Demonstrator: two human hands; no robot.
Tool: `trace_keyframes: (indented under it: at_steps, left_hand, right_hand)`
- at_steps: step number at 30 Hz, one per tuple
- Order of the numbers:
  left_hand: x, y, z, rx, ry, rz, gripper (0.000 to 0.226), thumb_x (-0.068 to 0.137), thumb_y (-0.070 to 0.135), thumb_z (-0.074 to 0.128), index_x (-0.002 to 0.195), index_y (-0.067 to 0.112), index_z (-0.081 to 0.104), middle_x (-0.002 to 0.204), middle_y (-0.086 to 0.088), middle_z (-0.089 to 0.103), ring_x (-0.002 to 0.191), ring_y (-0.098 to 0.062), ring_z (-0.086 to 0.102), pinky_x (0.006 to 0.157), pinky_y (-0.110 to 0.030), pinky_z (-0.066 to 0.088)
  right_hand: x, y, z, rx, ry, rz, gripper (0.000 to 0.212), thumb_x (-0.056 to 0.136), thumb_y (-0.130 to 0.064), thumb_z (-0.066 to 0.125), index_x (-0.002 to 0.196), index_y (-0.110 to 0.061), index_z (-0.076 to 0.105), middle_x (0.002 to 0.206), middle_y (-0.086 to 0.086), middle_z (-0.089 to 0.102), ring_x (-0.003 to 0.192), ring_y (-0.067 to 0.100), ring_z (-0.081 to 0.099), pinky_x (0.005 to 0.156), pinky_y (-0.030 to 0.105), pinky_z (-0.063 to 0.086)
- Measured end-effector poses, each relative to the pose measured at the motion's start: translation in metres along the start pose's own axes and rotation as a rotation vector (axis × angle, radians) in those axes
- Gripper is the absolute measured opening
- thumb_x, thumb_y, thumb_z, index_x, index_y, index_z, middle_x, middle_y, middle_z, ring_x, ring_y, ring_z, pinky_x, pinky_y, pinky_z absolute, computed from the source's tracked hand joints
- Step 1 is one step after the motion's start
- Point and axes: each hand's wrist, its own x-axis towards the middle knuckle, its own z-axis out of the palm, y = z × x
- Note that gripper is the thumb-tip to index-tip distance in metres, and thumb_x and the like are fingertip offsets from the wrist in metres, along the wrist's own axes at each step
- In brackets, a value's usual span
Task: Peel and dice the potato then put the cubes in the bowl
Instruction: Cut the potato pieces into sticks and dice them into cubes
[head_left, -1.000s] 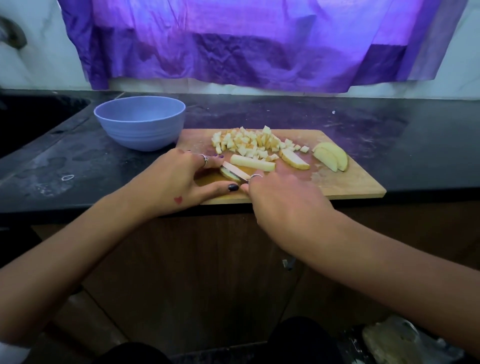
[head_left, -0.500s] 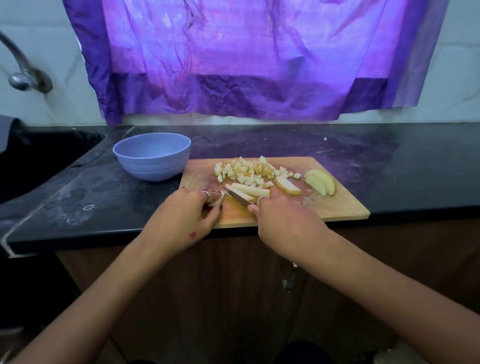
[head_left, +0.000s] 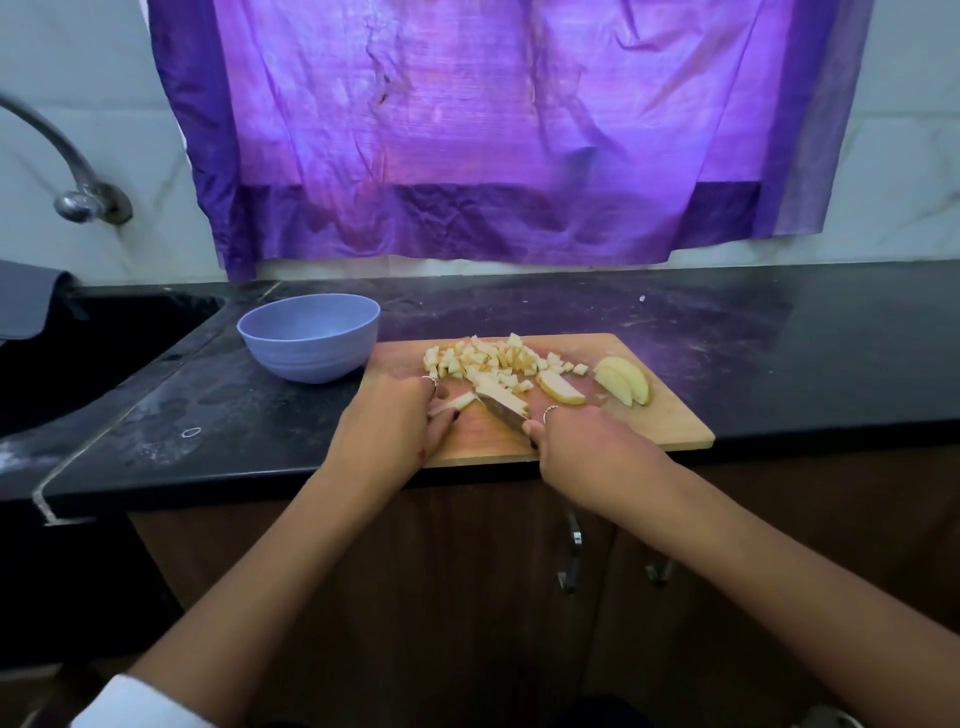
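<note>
Potato: cut pieces are spread on the cutting board (head_left: 649, 431); a pile of cubes (head_left: 493, 359) lies at its far side, slices (head_left: 623, 380) near its right end, one strip (head_left: 460, 401) under the left hand.
Change: the strip is seen pulled further left, clear of the blade, than half a second ago; the view is tipped upward.
Left hand (head_left: 387, 434): fingers are curled onto the strip, pinning it.
Right hand (head_left: 587, 452): fingers are wrapped round the knife (head_left: 501, 410), blade laid against a potato stick.
Edges: the board's near edge is set at the worktop (head_left: 805, 364) lip.
Room: bare worktop is seen right of the board; the bowl (head_left: 311, 338) stands just left, near the sink (head_left: 78, 358).
</note>
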Motion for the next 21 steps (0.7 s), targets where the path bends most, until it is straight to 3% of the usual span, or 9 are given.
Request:
trace_keyframes:
  at_steps: [4,8,13,18,21]
  left_hand:
    - [0.009,0.009,-0.001,0.02,-0.043,0.024,0.028,0.095,0.029,0.055,0.113,0.013,0.068,0.109,-0.007,0.069,0.098,-0.022,0.061,0.083,-0.032,0.048]
    - [0.01,0.008,0.002,0.046,-0.032,0.025,0.025,0.096,0.028,0.054,0.107,0.011,0.068,0.107,-0.009,0.067,0.095,-0.024,0.061,0.077,-0.031,0.043]
    - [0.009,0.008,0.003,0.124,-0.046,0.081,0.028,0.099,0.026,0.047,0.105,0.006,0.065,0.111,-0.013,0.062,0.1,-0.026,0.056,0.079,-0.033,0.041]
    - [0.004,0.008,-0.001,0.204,-0.02,0.116,0.03,0.102,0.02,0.039,0.111,0.005,0.063,0.12,-0.012,0.059,0.108,-0.026,0.053,0.083,-0.032,0.039]
    - [-0.002,0.003,-0.004,0.21,-0.007,0.088,0.03,0.102,0.022,0.039,0.108,0.006,0.064,0.118,-0.01,0.059,0.105,-0.027,0.053,0.08,-0.035,0.038]
  right_hand:
    - [-0.004,-0.007,-0.001,-0.027,-0.016,-0.027,0.033,0.096,-0.016,0.039,0.127,-0.016,0.05,0.083,0.002,0.04,0.082,0.022,0.044,0.069,0.034,0.039]
    - [-0.008,-0.017,-0.005,-0.02,0.0,-0.023,0.041,0.095,-0.011,0.043,0.134,-0.021,0.048,0.079,0.0,0.036,0.082,0.021,0.042,0.069,0.033,0.039]
    - [-0.009,-0.029,-0.007,-0.101,0.047,-0.033,0.031,0.097,-0.011,0.048,0.128,-0.014,0.052,0.119,0.007,0.055,0.109,0.025,0.055,0.078,0.034,0.041]
    - [-0.012,-0.036,-0.006,-0.28,0.068,-0.086,0.037,0.095,-0.006,0.05,0.131,-0.011,0.047,0.128,0.007,0.05,0.114,0.027,0.054,0.074,0.034,0.04]
    - [-0.011,-0.031,-0.002,-0.283,0.099,-0.084,0.031,0.097,-0.01,0.048,0.128,-0.011,0.048,0.121,0.006,0.054,0.107,0.026,0.057,0.073,0.034,0.04]
